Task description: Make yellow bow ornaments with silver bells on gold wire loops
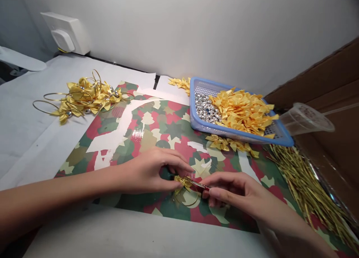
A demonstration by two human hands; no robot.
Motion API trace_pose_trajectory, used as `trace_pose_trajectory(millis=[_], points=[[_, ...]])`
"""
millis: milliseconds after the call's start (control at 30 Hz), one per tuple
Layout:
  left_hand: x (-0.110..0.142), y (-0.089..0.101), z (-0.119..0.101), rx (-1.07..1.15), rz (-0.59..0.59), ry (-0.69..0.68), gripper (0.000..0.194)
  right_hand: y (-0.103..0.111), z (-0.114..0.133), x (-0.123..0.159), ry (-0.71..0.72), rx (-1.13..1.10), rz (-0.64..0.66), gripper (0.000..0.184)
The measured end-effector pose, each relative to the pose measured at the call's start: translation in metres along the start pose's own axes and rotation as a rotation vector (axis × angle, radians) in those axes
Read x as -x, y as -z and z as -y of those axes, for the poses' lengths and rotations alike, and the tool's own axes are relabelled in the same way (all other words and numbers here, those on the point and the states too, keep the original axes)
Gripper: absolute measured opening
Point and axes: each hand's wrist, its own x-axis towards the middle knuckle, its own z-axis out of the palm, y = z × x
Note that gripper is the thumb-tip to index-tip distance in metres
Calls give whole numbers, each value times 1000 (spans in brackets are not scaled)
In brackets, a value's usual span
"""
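Observation:
My left hand (153,170) is pinched on a small yellow ribbon bow (183,182) with a thin gold wire loop curling below it, low over the red and green patterned sheet (157,131). My right hand (234,192) is closed on a slim metal tool (199,184), whose tip meets the bow. The two hands almost touch at the bow.
A blue basket (202,127) at the right holds yellow bows and silver beads. Finished bows with gold loops (84,95) lie piled at the left. Gold wire ties (305,183) lie at the right beside a clear plastic cup (304,119) and a cardboard box (331,86). A wall socket (67,31) sits back left.

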Motion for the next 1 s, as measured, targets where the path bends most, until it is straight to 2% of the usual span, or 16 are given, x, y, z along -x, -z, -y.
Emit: trace_pose_trajectory(millis=[300,500,1000], points=[[0,-1,0,11,5,10,28,2,2,-3,-96,-105,6,37],[1,-2,0,9,6,15,29,2,0,-6,-71,-52,38,39],[0,-2,0,6,12,2,31,-3,4,-3,-75,-55,11,35]])
